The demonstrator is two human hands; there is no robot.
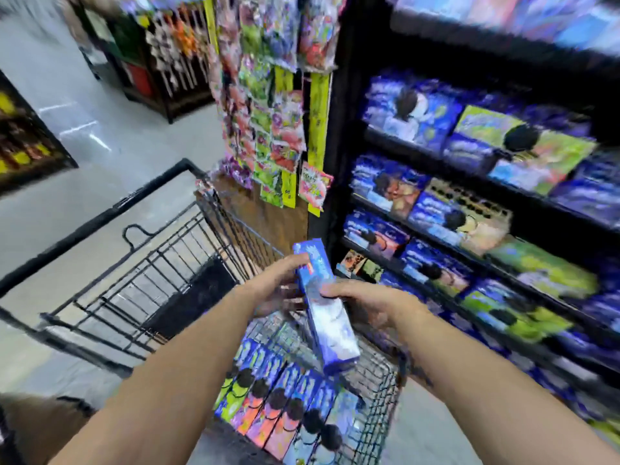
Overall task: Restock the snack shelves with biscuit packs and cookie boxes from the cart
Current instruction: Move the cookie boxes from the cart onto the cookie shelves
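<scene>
A long blue cookie box [327, 313] is held above the black wire cart [161, 263], one end pointing up toward the shelves. My left hand [278, 283] grips its left side near the top. My right hand [365, 302] grips its right side at the middle. Below the box, several more cookie boxes [281, 407] in blue, green, pink and white stand side by side in the cart's basket. The snack shelves [469, 209] at right carry rows of blue and green cookie boxes. The picture is blurred by motion.
Hanging strips of candy bags [268, 112] cover the shelf end beside the cart. The cart's handle [100, 213] runs across the left. Grey floor opens at left, with dark display racks [151, 55] at the back and another shelf [23, 146] at far left.
</scene>
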